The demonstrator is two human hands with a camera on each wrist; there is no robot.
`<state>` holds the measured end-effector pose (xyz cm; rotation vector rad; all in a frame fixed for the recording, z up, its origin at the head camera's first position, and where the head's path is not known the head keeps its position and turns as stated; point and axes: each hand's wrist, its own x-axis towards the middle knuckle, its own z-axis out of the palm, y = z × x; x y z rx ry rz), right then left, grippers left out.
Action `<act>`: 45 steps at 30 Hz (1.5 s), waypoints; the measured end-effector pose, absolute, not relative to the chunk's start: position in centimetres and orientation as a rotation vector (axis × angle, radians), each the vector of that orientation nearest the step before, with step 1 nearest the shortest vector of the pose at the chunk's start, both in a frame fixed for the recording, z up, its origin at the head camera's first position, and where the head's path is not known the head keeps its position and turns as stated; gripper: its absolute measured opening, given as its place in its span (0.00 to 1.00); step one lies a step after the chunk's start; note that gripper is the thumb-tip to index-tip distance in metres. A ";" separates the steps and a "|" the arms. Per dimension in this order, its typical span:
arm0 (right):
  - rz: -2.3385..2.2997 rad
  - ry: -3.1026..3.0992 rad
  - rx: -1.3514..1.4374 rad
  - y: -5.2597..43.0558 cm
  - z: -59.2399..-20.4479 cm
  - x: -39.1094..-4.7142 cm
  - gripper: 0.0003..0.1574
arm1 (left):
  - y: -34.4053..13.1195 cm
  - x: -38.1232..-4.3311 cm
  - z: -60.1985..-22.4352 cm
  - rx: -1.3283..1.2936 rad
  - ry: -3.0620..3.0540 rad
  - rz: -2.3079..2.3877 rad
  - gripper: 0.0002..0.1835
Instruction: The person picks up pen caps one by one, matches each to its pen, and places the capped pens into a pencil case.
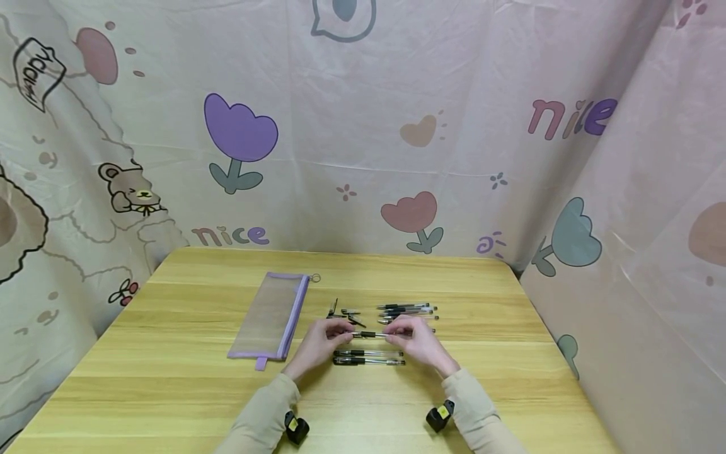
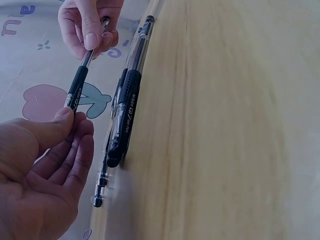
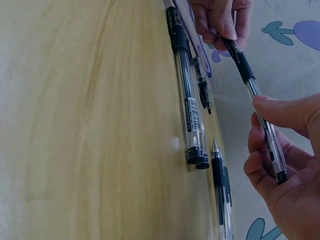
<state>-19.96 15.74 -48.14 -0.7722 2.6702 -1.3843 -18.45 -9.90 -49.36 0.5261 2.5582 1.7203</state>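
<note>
A clear-barrelled gel pen with a black grip (image 1: 368, 335) is held level between both hands, raised off the table in the wrist views. My left hand (image 1: 322, 342) pinches its left end between thumb and fingertips; those fingers hide the tip, so whether a cap sits there cannot be told. Around the barrel curl the thumb and fingers of my right hand (image 1: 418, 343). Just nearer to me, two capped gel pens (image 1: 368, 362) lie side by side, their black caps to the left. Beyond the right hand lies a group of uncapped pens (image 1: 404, 309), one showing its bare tip (image 3: 215, 147).
Several loose black pen caps (image 1: 350, 311) lie behind the left hand. Left of them is a flat see-through pouch (image 1: 263, 315) with purple edging and a ring on its zip. A printed curtain (image 1: 340, 126) hangs behind the wooden table (image 1: 363, 403).
</note>
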 end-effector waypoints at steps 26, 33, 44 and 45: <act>-1.465 2.649 -0.869 14.9 -48.6 -19.9 0.07 | -9.9 -17.8 -49.9 0.425 2.633 1.780 0.07; -1.486 2.622 -0.846 14.7 -48.1 -19.7 0.06 | -10.1 -17.7 -49.6 0.402 2.647 1.740 0.08; -1.503 2.610 -0.834 14.6 -48.5 -19.9 0.07 | -10.2 -17.7 -49.5 0.425 2.641 1.739 0.08; -1.497 2.610 -0.824 14.6 -48.5 -19.9 0.07 | -10.2 -17.8 -49.5 0.428 2.636 1.746 0.08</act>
